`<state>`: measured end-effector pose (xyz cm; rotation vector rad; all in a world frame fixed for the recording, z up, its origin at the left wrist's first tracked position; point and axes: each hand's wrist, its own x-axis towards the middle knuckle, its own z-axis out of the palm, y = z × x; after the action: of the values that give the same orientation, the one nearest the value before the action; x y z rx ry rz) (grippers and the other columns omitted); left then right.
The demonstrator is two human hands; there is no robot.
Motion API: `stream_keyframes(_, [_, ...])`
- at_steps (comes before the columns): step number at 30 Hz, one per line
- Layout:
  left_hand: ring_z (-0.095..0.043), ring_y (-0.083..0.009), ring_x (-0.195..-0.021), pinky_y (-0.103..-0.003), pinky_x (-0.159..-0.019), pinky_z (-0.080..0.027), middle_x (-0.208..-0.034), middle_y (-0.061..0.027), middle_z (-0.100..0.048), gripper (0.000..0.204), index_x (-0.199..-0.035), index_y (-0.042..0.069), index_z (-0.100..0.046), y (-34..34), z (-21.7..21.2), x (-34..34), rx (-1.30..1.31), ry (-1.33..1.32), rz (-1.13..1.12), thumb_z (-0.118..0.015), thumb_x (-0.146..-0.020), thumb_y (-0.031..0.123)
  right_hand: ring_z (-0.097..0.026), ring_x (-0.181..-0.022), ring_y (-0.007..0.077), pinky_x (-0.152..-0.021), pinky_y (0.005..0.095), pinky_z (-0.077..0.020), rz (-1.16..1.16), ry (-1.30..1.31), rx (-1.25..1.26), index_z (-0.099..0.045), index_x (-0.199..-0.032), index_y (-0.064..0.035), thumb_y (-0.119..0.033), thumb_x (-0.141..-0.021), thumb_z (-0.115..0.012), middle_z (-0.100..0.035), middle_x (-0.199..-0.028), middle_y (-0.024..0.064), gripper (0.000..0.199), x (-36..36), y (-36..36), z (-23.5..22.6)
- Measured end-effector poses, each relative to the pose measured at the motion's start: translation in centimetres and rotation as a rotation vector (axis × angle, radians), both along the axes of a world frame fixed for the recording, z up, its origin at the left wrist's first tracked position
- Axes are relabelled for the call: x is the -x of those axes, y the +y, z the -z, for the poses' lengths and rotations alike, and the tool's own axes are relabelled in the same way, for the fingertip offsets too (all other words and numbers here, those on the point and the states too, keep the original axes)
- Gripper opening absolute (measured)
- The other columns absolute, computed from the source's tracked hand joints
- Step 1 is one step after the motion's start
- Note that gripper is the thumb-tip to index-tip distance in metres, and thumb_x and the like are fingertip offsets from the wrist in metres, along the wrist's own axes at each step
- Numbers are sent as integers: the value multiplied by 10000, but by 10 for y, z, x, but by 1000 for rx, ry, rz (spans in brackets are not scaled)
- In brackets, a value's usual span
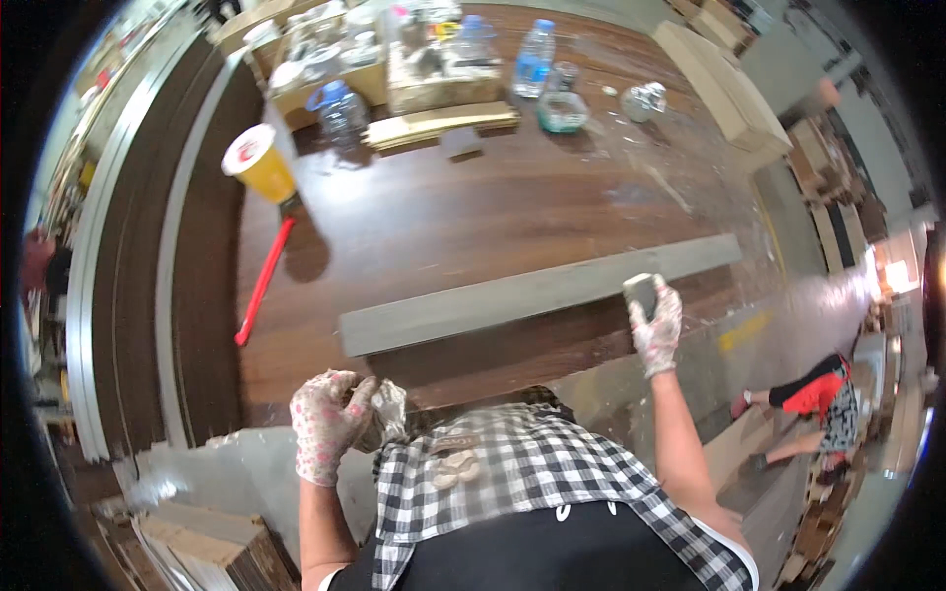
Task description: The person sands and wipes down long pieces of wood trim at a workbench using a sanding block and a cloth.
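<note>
A long grey strip board (532, 295) lies slantwise across the brown wood-grain table. My right hand (657, 330), in a white patterned glove, grips a small dark block with a pale edge (641, 294) at the board's right part. Whether the block presses on the board is hard to tell. Close to the table's front edge, my left hand (328, 422) wears a matching glove, its fingers curled round a crumpled silvery thing (390, 408) beside my checked apron. Part of that silvery thing is hidden by the hand.
A yellow cup (262, 164) and a red-handled tool (264, 283) are at the left, beside stacked dark boards (202, 256). Bottles (534, 59), a green-rimmed tub (563, 113) and cluttered boxes (443, 79) line the back. Another person (823, 399) is at the right.
</note>
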<state>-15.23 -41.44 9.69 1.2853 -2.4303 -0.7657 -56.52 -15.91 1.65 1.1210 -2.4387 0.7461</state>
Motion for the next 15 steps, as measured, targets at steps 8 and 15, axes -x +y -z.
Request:
stream_keyframes(8, [-678, -306, -886, -397, -752, -544, -1245, -84, -635, 419, -1140, 102, -660, 34, -18, 157, 249, -185, 335, -762, -742, 180, -532, -1201, 388, -1027, 448, -419, 719, -157, -55, -515, -1327, 18, -437, -879, -656, -562, -1281, 269, 654, 251, 129, -9])
stream_keyframes(15, [-670, -288, -962, -405, -799, -545, -1328, -75, -577, 777, -1383, 97, -484, 41, -17, 238, 108, -609, 386, -790, -698, 301, -509, -1167, 204, -992, 325, -418, 360, -699, 742, -343, -1466, -14, -202, -894, -707, -482, -1358, 148, 703, 368, 151, 12])
